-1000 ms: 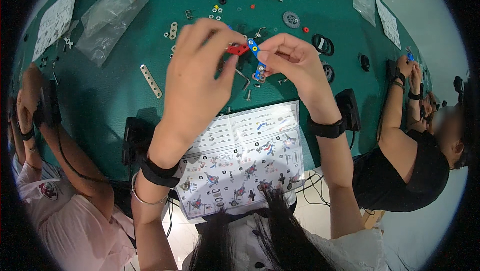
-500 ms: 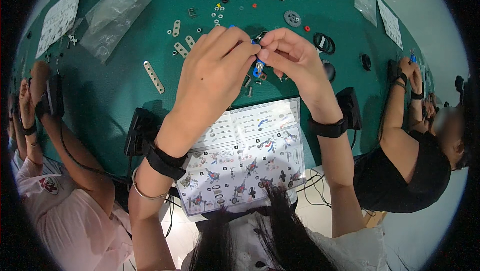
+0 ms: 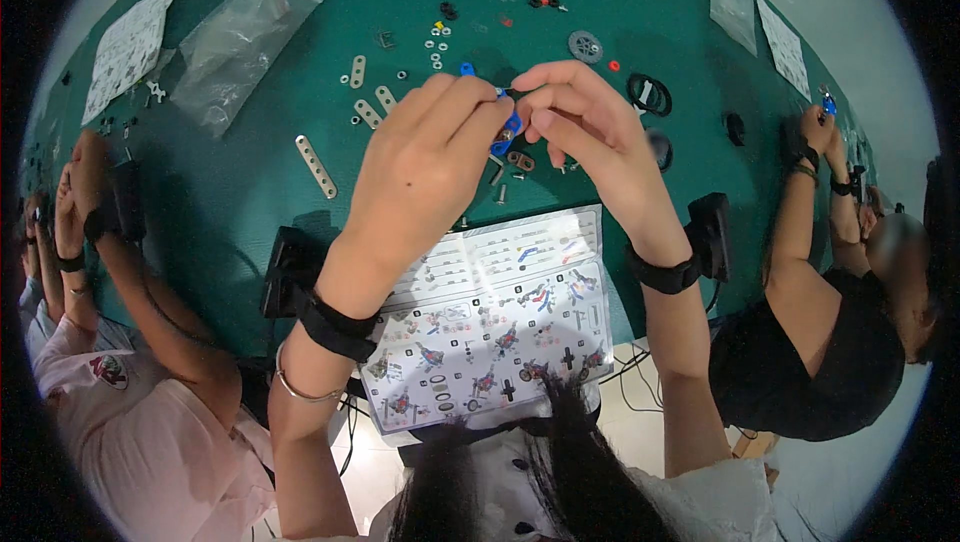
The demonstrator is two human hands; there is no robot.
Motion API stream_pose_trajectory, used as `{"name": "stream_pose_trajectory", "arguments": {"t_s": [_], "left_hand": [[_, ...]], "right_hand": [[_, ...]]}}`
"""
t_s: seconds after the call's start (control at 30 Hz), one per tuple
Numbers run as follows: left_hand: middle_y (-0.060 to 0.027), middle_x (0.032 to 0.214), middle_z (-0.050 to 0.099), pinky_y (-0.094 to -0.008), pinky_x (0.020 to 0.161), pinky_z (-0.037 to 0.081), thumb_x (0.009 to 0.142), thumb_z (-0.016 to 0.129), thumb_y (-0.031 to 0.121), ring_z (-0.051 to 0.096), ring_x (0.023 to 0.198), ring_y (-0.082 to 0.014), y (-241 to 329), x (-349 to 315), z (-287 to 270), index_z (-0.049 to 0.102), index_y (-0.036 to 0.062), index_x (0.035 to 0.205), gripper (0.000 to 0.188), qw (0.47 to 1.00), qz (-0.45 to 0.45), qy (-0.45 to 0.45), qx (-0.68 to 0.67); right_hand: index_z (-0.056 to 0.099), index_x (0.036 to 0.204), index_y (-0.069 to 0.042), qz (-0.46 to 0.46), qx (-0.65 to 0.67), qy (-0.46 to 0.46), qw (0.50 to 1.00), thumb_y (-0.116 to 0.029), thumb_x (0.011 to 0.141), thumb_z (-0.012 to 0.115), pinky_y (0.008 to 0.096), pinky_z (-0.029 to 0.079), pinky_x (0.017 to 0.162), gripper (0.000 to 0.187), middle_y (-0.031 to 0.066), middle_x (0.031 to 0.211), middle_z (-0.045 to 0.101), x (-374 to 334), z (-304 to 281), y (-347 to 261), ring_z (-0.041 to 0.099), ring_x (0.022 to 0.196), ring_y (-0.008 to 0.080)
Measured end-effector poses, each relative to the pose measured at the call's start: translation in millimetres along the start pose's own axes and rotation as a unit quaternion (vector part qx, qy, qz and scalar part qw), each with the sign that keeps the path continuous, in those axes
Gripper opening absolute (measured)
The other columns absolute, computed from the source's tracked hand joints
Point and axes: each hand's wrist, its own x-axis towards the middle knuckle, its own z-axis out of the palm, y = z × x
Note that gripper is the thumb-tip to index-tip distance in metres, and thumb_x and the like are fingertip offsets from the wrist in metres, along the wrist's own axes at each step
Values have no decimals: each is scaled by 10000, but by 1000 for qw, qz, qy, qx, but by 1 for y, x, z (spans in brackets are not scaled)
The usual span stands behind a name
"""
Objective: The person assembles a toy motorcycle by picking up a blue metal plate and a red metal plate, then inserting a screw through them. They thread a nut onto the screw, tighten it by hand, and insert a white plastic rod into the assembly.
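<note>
My left hand [image 3: 425, 147] is closed, its thumb and fingers pinching a blue perforated construction piece [image 3: 508, 132] with a metal screw head on it. The fingers hide part of the piece; a rounded blue end [image 3: 467, 69] shows beyond the knuckles. My right hand [image 3: 590, 127] is just right of it, fingers loosely bent and apart, index tip near a small dark bit at the top of the piece. Below the hands lie a brownish two-holed part [image 3: 520, 160] and several screws [image 3: 501, 194].
A printed picture instruction sheet [image 3: 490, 332] lies at the table's near edge. Metal strips [image 3: 316, 167], nuts [image 3: 437, 46], a grey gear [image 3: 585, 47], black rings [image 3: 650, 94] and a clear plastic bag [image 3: 245, 47] are spread on the green table [image 3: 230, 242]. Other people work on both sides.
My right fingers have loosened from a pinch and spread apart. The blue piece has tilted in my left hand, and the brownish part below it shows more fully. The view has shifted slightly.
</note>
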Motion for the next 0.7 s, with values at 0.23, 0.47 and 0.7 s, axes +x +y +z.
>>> {"name": "stream_pose_trajectory", "arguments": {"t_s": [0.23, 0.47, 0.7], "left_hand": [[-83, 937, 630, -357, 702, 504, 647, 681, -72, 615, 830, -271, -1, 1, 1, 638, 23, 910, 283, 999, 26, 10, 29], [-63, 905, 620, -359, 683, 492, 649, 677, -58, 605, 799, -255, -1, 2, 3, 635, 40, 890, 264, 998, 30, 39, 25], [-75, 892, 592, -365, 672, 463, 675, 663, -24, 590, 811, -253, -1, 0, -1, 642, 41, 897, 232, 998, 22, 32, 44]], "right_hand": [[549, 1186, -42, -15, -1, -5, 1000, -103, 966, 568, 221, 453, 702, 229, -8, 918, 640, 1, 3, 2, 567, 844, 61], [597, 1109, -23, -7, -7, -3, 1000, -127, 969, 576, 223, 461, 696, 175, 16, 898, 656, 3, -8, -4, 578, 788, 72], [649, 1020, -32, -138, -207, 41, 968, -152, 930, 626, 252, 480, 701, 152, 45, 891, 675, 26, 10, -55, 626, 816, 125]]}}
